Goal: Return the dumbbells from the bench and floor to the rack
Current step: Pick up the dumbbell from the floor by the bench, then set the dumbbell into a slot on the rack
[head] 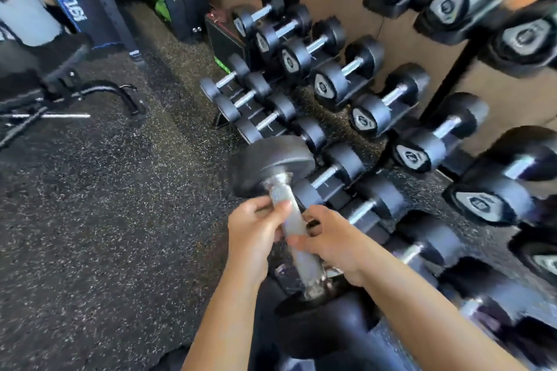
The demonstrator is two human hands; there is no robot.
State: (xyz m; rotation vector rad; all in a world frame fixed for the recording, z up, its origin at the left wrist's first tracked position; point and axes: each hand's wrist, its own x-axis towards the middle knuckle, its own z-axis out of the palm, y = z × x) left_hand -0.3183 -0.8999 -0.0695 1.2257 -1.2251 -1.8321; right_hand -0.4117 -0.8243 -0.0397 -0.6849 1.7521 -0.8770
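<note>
A black rubber dumbbell point(272, 164) with a knurled steel handle hangs in front of the rack, one head up and far, the other head low and close to me. My left hand point(256, 230) grips the upper part of the handle. Just below it on the same handle is my right hand point(328, 238), fingers curled around the bar. The three-tier dumbbell rack point(446, 81) runs diagonally along the brown wall to the right, holding several black dumbbells. The held dumbbell is just left of the lowest tier. The picture is motion-blurred.
Speckled black rubber floor point(105, 205) stretches left of the rack. A weight bench frame point(60, 93) stands at the far left, with a person in a light shirt point(24, 9) behind it. Dark equipment and a black box point(224, 36) stand at the rack's far end.
</note>
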